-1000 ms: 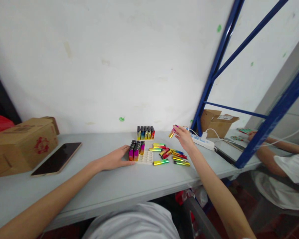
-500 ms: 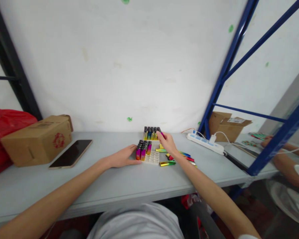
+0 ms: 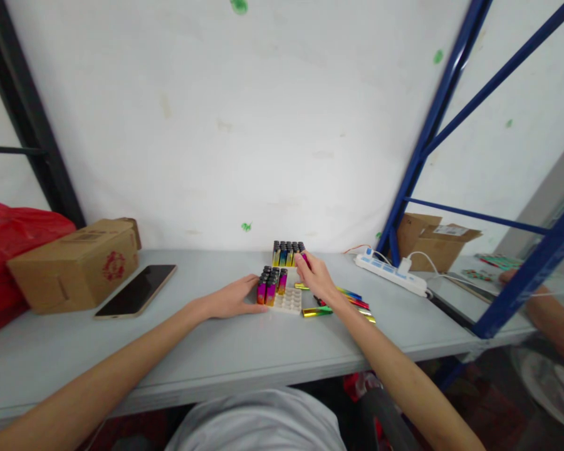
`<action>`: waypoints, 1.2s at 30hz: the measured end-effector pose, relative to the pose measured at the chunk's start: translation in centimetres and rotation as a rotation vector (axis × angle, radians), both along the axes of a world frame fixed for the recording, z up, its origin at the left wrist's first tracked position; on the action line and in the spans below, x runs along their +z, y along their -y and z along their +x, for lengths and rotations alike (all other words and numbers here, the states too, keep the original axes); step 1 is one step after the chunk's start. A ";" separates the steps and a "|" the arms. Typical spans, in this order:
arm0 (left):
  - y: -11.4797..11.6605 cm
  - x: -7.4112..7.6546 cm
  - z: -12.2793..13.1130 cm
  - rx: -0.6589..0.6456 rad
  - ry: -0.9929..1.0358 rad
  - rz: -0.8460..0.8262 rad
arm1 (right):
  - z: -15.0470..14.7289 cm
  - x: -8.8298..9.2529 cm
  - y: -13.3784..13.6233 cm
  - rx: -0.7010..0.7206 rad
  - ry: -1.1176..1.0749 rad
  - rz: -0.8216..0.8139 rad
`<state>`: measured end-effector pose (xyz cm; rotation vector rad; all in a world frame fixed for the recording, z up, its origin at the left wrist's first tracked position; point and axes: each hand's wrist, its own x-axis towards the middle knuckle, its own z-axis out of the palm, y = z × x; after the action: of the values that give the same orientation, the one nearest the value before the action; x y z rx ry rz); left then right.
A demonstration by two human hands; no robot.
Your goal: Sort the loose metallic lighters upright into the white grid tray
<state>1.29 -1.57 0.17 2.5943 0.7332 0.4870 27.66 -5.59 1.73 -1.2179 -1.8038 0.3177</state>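
A white tray with rows of round holes stands on the table. Upright lighters, purple to orange with black tops, fill its left part. My left hand grips the tray's left side, thumb at the front corner and fingers behind. Between the thumb and fingers of my right hand is a purple lighter, partly hidden, held above the tray's back right. Behind stands a block of blue and yellow lighters. Loose shiny lighters in green, gold, red and blue lie beneath and beside my right forearm.
On the left are a dark-screened phone, a cardboard box and a red bag. To the right lie a white power strip and an open carton by a blue frame post. Another person's arm shows at far right.
My right hand has come slightly down and nearer to me with the purple lighter. My left hand stays at the tray. The other person's arm has shifted at the far right.
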 end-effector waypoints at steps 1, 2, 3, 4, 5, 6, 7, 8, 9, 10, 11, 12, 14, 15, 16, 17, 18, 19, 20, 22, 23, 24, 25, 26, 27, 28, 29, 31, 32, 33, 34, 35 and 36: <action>0.0 0.0 0.0 -0.001 0.005 -0.003 | 0.1 0.3 0.4 0.045 0.016 -0.013; 0.0 0.0 0.0 -0.005 0.008 -0.005 | 0.1 0.7 0.7 0.089 0.043 -0.019; 0.1 0.0 0.0 -0.005 0.008 -0.008 | 0.2 1.0 0.9 0.123 0.093 -0.011; 0.1 0.0 0.0 -0.004 0.005 -0.009 | 0.3 1.2 1.1 0.149 0.178 0.007; 0.1 0.0 0.1 -0.003 0.000 -0.010 | 0.3 1.4 1.2 0.159 0.275 0.031; 0.2 0.1 0.1 0.001 -0.004 -0.010 | 0.4 1.5 1.3 0.156 0.370 0.053; 0.2 0.1 0.1 0.005 -0.010 -0.011 | 0.5 1.6 1.3 0.151 0.449 0.060; 0.2 0.1 0.1 0.007 -0.014 -0.011 | 0.5 1.6 1.3 0.152 0.501 0.049; 0.2 0.1 0.1 0.011 -0.016 -0.012 | 0.6 1.6 1.3 0.161 0.519 0.025; 0.2 0.1 0.1 0.011 -0.023 -0.014 | 0.6 1.6 1.3 0.173 0.504 -0.004; 0.2 0.1 0.2 0.015 -0.027 -0.018 | 0.7 1.5 1.3 0.189 0.464 -0.036; 0.1 0.1 0.2 0.018 -0.030 -0.020 | 0.7 1.5 1.4 0.209 0.408 -0.070; 0.1 0.1 0.2 0.017 -0.031 -0.014 | 0.7 1.4 1.5 0.245 0.303 -0.142; 0.1 0.1 0.2 0.011 -0.027 -0.010 | 0.7 1.3 1.5 0.258 0.274 -0.176; 0.1 0.1 0.2 0.004 -0.024 -0.007 | 0.6 1.2 1.4 0.266 0.266 -0.202; 0.1 0.1 0.3 -0.001 -0.019 -0.004 | 0.4 1.1 1.4 0.270 0.275 -0.216; 0.1 0.0 0.3 -0.003 -0.015 -0.002 | 0.3 0.9 1.3 0.271 0.297 -0.216; 0.1 0.0 0.2 -0.002 -0.012 0.001 | 0.1 0.7 1.1 0.268 0.327 -0.201; 0.1 0.0 0.2 -0.001 -0.009 0.004 | -0.1 0.5 0.9 0.255 0.362 -0.171; 0.0 -0.1 0.2 -0.003 -0.007 0.005 | -0.5 0.1 0.4 0.210 0.444 -0.102; 0.0 -0.1 0.2 -0.006 -0.007 0.005 | -0.6 0.0 0.2 0.189 0.479 -0.081; -0.1 -0.1 0.2 -0.009 -0.009 0.005 | -0.6 -0.1 0.1 0.176 0.502 -0.077; -0.1 -0.1 0.2 -0.009 -0.013 0.005 | -0.5 0.0 0.0 0.176 0.509 -0.090; -0.1 -0.1 0.2 -0.007 -0.019 0.005 | -0.3 0.2 0.0 0.185 0.498 -0.117; -0.1 -0.1 0.2 -0.005 -0.027 0.006 | 0.1 0.6 0.2 0.198 0.471 -0.152; -0.1 -0.1 0.2 -0.003 -0.033 0.007 | 0.7 1.1 0.4 0.205 0.431 -0.183; -0.1 -0.1 0.2 -0.003 -0.037 0.009 | 1.5 1.6 0.7 0.201 0.382 -0.209; -0.2 -0.1 0.3 -0.002 -0.042 0.012 | 3.6 2.8 1.5 0.169 0.282 -0.225; -0.2 -0.1 0.3 -0.002 -0.043 0.014 | 4.7 3.4 1.9 0.146 0.261 -0.213; -0.1 -0.1 0.3 -0.001 -0.044 0.018 | 5.8 3.8 2.5 0.132 0.257 -0.211; -0.1 -0.1 0.3 0.000 -0.045 0.022 | 6.9 4.1 3.1 0.139 0.274 -0.221; -0.1 -0.1 0.4 0.001 -0.048 0.028 | 7.9 4.3 3.8 0.135 0.305 -0.231; -0.1 -0.1 0.4 0.004 -0.052 0.034 | 8.8 4.4 4.5 0.121 0.346 -0.240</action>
<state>1.66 -1.47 0.09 2.6468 0.7542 0.4389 36.43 -10.08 6.18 -1.3987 -2.1919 0.4219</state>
